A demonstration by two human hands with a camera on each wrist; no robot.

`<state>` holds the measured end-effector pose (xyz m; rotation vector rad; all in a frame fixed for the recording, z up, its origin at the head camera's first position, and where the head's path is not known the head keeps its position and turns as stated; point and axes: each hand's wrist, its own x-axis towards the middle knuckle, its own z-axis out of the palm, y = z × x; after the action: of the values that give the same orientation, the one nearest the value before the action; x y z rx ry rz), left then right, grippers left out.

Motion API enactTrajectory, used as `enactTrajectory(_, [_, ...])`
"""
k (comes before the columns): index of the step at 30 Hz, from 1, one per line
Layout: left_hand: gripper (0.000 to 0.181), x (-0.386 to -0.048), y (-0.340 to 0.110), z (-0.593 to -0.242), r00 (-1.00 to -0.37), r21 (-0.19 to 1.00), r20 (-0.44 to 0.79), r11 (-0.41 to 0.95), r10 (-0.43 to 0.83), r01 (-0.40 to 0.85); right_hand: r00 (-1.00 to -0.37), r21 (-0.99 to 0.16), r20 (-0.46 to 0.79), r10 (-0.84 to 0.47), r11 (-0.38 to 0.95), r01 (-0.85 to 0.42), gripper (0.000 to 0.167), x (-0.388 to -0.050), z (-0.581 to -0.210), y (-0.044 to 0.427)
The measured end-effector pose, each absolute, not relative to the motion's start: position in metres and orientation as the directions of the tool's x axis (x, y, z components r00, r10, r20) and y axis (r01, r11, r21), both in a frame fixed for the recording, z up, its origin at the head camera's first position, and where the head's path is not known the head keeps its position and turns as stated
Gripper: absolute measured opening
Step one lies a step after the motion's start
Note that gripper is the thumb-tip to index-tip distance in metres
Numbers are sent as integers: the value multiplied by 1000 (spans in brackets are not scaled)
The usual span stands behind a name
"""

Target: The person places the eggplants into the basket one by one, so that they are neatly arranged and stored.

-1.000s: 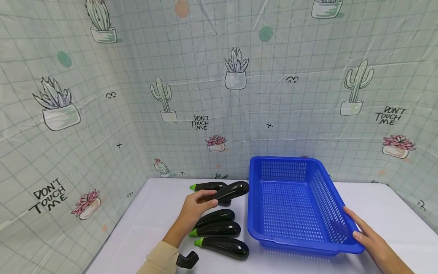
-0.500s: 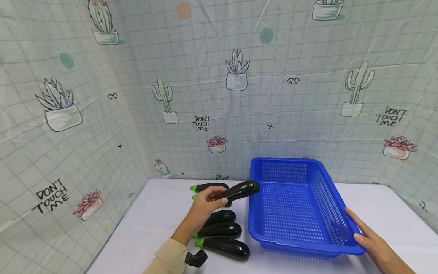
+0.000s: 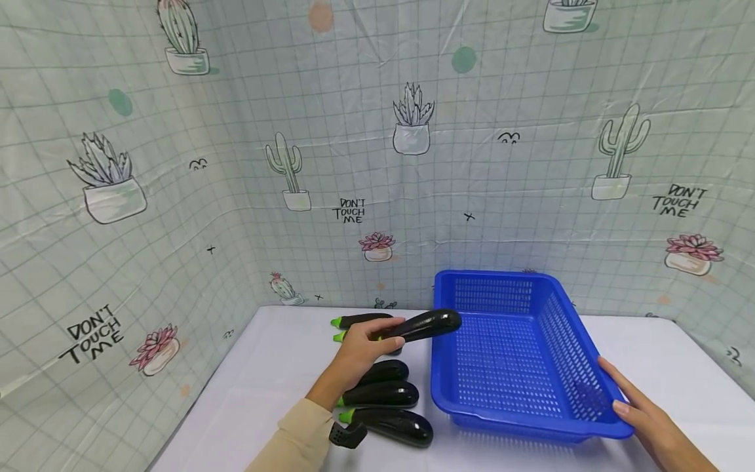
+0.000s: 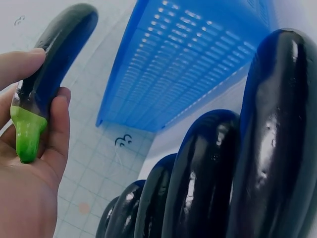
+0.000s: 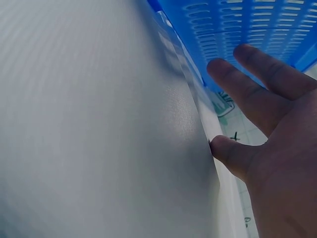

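Note:
My left hand [image 3: 361,351] grips a dark, glossy eggplant [image 3: 433,324] near its green stem, thumb on one side and fingers on the other. The eggplant is raised, its rounded end showing over the left rim of a blue perforated plastic basket [image 3: 519,423]. In the left wrist view the green stem end of this eggplant [image 4: 64,47] lies toward the palm. At the basket's right side, my right hand [image 3: 651,423] touches the rim near the front corner. The right wrist view shows that hand [image 5: 277,114] with extended, spread fingers by the basket's outer wall [image 5: 237,29].
Several more eggplants [image 3: 383,394] lie in a column on the white table [image 3: 283,367], left of the basket. The nearest eggplant [image 3: 395,426] is beside the left wrist's black device [image 3: 348,434]. A cactus-print sheet [image 3: 354,164] hangs behind and to the left.
My left hand has moved right with the eggplant, bringing its rounded end from beside the basket to over the left rim. The right hand stays at the basket.

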<state>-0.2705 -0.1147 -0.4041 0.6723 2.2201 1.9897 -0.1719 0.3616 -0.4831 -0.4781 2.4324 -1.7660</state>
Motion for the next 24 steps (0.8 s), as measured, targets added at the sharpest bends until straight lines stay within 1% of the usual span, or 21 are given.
enactTrajectory(5, [40,-273,-110,-402,-907,959,223,86,358,269,-934,-941,144,-326,248,-232,61,-171,-483,362])
enactTrajectory(8, [41,-275,-105,-401,-907,963,218,73,361,260,-927,-944,154,-341,228,-240,61,-172,-483,364])
enactTrajectory(14, [41,-282,-94,-397,-902,963,206,83,379,255,-944,-946,118,-308,255,-201,60,-169,-484,365])
enactTrajectory(17, [40,-286,-89,-395,-904,959,210,100,373,264,-939,-937,156,-308,255,-240,60,-169,-484,364])
enactTrajectory(21, [40,-289,-85,-393,-908,965,194,96,373,245,-924,-916,221,-310,260,-307,60,-169,-484,361])
enactTrajectory(24, [40,-290,-81,-393,-910,971,167,100,379,219,-933,-915,206,-294,281,-290,60,-167,-483,359])
